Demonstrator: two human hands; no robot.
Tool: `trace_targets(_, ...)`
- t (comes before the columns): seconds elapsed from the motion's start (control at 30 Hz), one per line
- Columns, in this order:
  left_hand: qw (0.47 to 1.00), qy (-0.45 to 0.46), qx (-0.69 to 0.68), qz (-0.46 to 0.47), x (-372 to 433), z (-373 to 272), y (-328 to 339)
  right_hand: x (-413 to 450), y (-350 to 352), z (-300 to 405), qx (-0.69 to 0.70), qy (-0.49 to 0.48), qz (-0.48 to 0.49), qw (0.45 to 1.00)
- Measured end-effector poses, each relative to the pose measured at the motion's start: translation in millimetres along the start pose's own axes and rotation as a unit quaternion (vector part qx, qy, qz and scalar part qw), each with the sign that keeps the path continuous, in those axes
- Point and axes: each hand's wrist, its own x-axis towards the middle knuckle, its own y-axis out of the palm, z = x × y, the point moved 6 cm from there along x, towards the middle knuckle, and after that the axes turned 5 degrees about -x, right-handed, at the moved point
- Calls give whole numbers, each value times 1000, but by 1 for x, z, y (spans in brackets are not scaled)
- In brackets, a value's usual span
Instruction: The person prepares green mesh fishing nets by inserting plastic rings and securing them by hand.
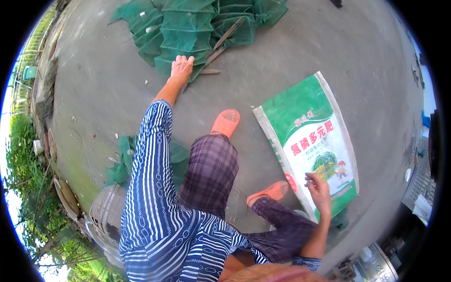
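Observation:
My left hand (182, 67) reaches far forward, fingers curled closed on the near edge of a green mesh net (183, 30). The net has ribbed, boxy sections like a folding fish trap and lies spread on the concrete floor. Worn wooden sticks (229, 33) rest on and beside it, just right of that hand. My right hand (319, 192) hovers above the lower part of a green and white woven plastic sack (306, 112). Its fingers are loosely bent and apart, with nothing visible in them. The sack lies flat and bears printed writing and pictures.
My feet in orange slippers (226, 123) stand between net and sack. More green netting (123, 158) lies left of my arm, near a woven basket (107, 204). A wire ring (236, 204) is by my legs. A metal container (375, 264) stands at lower right.

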Motion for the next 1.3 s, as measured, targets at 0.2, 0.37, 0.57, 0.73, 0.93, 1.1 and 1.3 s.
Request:
trace_targets(0.2, 974, 1, -148, -172, 64, -15, -180, -15, -12, 21, -19, -61, -58, 996)
trace_targets(0.37, 937, 114, -312, -105, 82, -104, -337, -22, -20, 28, -97, -111, -84, 986)
trace_targets(0.57, 799, 273, -536, 5, 28, -297, -509, -36, -69, 3, 69, -104, -319, 940)
trace_targets(0.73, 618, 424, -652, 116, -13, -395, -543, -79, -125, -69, 368, -88, -579, 722)
trace_targets(0.93, 379, 213, -865, 250, -50, -459, -428, -147, -136, -128, 450, -110, -725, 509)
trace_targets(1.1, 390, 157, -851, 314, -87, -470, -295, -160, -133, -96, 280, -123, -747, 590)
trace_targets(1.3, 447, 185, -793, 371, -115, -458, -223, -106, -130, -78, 225, -106, -559, 791)
